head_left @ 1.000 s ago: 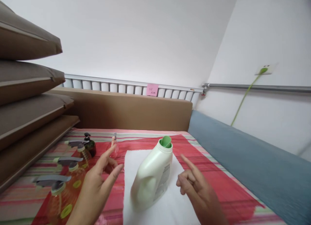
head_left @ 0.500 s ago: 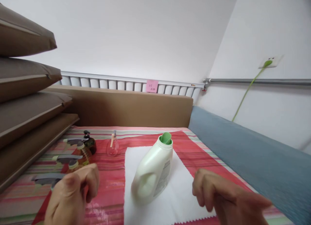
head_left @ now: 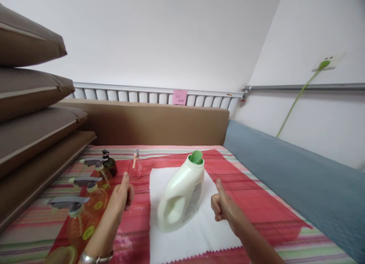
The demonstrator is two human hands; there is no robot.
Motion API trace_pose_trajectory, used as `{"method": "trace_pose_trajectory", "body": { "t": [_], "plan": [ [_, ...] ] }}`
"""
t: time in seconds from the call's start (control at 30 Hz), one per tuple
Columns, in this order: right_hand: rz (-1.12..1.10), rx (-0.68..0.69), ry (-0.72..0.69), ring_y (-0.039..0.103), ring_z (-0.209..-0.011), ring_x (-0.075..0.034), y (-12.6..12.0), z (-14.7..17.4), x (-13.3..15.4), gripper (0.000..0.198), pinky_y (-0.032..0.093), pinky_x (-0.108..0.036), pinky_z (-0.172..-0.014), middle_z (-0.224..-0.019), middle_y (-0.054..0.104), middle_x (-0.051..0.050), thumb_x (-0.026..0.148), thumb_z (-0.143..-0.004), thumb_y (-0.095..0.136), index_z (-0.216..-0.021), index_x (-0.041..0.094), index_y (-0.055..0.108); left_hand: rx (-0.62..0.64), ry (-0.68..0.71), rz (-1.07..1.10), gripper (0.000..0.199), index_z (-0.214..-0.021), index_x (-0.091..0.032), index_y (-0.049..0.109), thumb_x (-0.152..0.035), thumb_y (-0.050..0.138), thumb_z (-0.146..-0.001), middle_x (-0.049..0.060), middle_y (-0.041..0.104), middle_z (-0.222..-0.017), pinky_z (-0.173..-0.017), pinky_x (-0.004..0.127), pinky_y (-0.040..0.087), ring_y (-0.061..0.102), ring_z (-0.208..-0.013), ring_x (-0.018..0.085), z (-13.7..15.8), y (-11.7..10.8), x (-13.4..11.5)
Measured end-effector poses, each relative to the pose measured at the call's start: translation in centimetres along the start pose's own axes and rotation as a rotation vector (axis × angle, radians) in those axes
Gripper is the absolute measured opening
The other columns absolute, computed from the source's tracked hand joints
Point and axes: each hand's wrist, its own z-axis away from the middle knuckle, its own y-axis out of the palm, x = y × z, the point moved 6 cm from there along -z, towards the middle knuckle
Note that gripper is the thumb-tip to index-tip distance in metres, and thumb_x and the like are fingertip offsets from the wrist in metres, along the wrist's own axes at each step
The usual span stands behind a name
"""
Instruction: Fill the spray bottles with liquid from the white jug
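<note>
Through the head camera, a striped cloth (head_left: 265, 214) lies flat below white walls (head_left: 171, 36), with a brown board (head_left: 154, 123) behind and a blue board (head_left: 291, 180) at right. On a white cloth (head_left: 199, 245) the pale jug (head_left: 180, 190) stands between left hand (head_left: 122, 195) and right hand (head_left: 224, 205), clear of both; each hand's fingers curl together, thumb up. Handwriting on the pink note (head_left: 180, 97) is too small to read, the jug's grey label (head_left: 194, 200) too blurred.

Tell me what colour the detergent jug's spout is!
The pouring spout is green, clearest in the head view.
</note>
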Motion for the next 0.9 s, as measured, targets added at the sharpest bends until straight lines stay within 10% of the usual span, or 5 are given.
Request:
{"method": "trace_pose_trajectory", "body": {
  "t": [0.6,0.73,0.9],
  "plan": [
    [0.015,0.047,0.017,0.035,-0.029,-0.006,1.4,0.1,-0.9,0.073,0.035,-0.022,-0.04,-0.033,0.032,0.005,0.078,-0.074,0.017,-0.034,0.019,0.034,-0.035,0.08,-0.078,0.072,-0.029,-0.02,0.037,-0.074,0.019,-0.074,-0.001,0.031,-0.026,-0.038,0.025,0.025,0.033,-0.029,0.011,0.4,-0.2,-0.5],
    [0.132,0.252,0.041,0.042,-0.028,-0.009,6.3,2.0,-0.1,0.073,0.03,-0.021,-0.036,-0.032,0.04,0.001,0.077,-0.073,0.019,-0.037,0.018,0.043,0.027,-0.004,-0.084,0.071,-0.037,-0.018,0.045,-0.077,0.023,-0.07,-0.002,0.037,-0.029,-0.037,0.024,0.024,0.034,-0.028,0.011,0.8,1.1,2.5],
    [0.329,0.398,-0.329,0.05,-0.042,-0.009,16.2,5.1,6.7,0.039,0.04,-0.021,-0.046,-0.049,0.053,0.003,0.051,-0.079,0.045,-0.066,0.017,0.057,0.066,0.009,0.002,0.065,-0.052,-0.018,0.05,-0.078,0.031,-0.066,-0.005,0.037,-0.032,-0.037,0.023,0.024,0.033,-0.029,0.01,1.0,2.2,5.6]
  ]
}}
